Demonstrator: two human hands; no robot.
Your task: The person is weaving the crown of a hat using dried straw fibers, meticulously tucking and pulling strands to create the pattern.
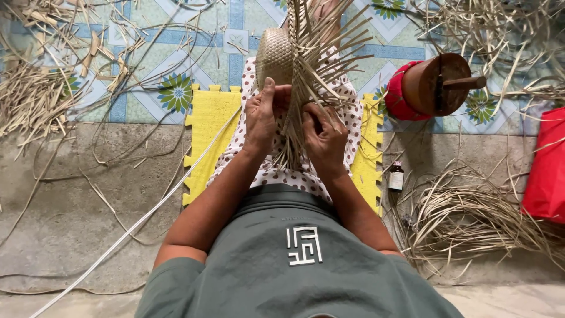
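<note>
Soft, even daylight — bright, no glare, only faint shadows under the forearms. Focus stays sharp across the middle; wide-lens bending curves the floor (70, 224) edges, and the corners soften slightly.

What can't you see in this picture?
- Right hand fingertips: buried among the strips of the woven piece, head view.
- Bottle: too small to tell its contents.
- Red bag: cut off by the right edge.
- Feet: hidden behind the woven piece.
- Left hand palm: turned away.
</note>
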